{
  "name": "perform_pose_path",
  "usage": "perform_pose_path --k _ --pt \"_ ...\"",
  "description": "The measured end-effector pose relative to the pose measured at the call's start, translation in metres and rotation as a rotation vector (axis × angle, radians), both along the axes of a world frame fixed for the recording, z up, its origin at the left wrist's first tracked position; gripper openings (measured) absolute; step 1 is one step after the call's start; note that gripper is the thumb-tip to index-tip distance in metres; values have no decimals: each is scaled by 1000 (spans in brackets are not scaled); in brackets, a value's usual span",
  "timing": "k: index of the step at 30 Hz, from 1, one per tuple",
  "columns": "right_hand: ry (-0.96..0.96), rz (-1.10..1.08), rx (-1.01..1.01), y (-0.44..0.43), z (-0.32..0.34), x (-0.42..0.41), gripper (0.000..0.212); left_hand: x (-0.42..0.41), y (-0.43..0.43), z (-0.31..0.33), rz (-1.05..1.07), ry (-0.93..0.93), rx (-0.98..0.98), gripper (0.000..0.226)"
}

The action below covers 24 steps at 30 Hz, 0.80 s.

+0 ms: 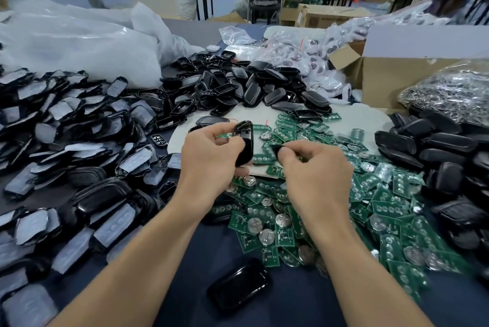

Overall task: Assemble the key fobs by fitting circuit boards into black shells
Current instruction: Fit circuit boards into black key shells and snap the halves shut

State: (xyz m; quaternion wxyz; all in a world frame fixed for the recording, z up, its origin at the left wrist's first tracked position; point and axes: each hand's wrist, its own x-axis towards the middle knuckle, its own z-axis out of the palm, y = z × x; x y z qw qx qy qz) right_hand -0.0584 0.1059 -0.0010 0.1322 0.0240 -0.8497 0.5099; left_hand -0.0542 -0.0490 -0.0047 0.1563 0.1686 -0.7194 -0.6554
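So, the black shell sits gripped in the left hand, over the left edge of the circuit board pile; right hand pinches a small dark piece over that same pile; loose shell heap lies behind the pile, film-covered shells left of it.

Nothing readable here, honestly. The green circuit boards heaped toward the table's right side have white printing on them, but it's too small and smeared to make out a single letter or number. Same with the coin cells sitting on some of them: there are stamped marks, none legible. The cardboard boxes at the far right edge show no text that can be read either.
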Motion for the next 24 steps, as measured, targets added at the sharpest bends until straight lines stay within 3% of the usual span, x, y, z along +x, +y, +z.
perform_pose_path --k 5,10,19,24 --pt "-38 -25 -29 5 -2 -5 18 -4 2 -2 5 -16 25 41" --pt "-56 -52 -50 6 -3 -8 16 -6 2 -4 14 -10 30 18" --pt "-82 9 -70 5 1 -6 19 -1 10 3 59 -15 -107 19" --pt "-26 -32 -234 6 5 -4 23 1 11 6 79 17 -119 19"
